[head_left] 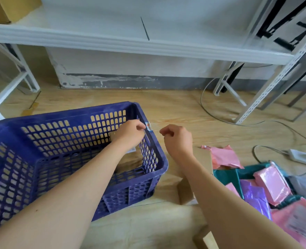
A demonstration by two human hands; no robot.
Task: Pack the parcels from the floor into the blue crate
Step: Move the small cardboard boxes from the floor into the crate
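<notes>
From the head view, the left hand (129,133) sat inside the crate (154,177), fingers pinched on a brown box (128,163) against its 3 o'clock wall. The right hand (178,139), loosely curled and empty, hung nearer the parcels (272,184) at 4 o'clock on the floor (184,108)

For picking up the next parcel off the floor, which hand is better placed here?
Likely the right hand. It looks empty, hangs outside the blue crate and is nearer the pile of parcels on the floor. The left hand is inside the crate, on a cardboard parcel there.
</notes>
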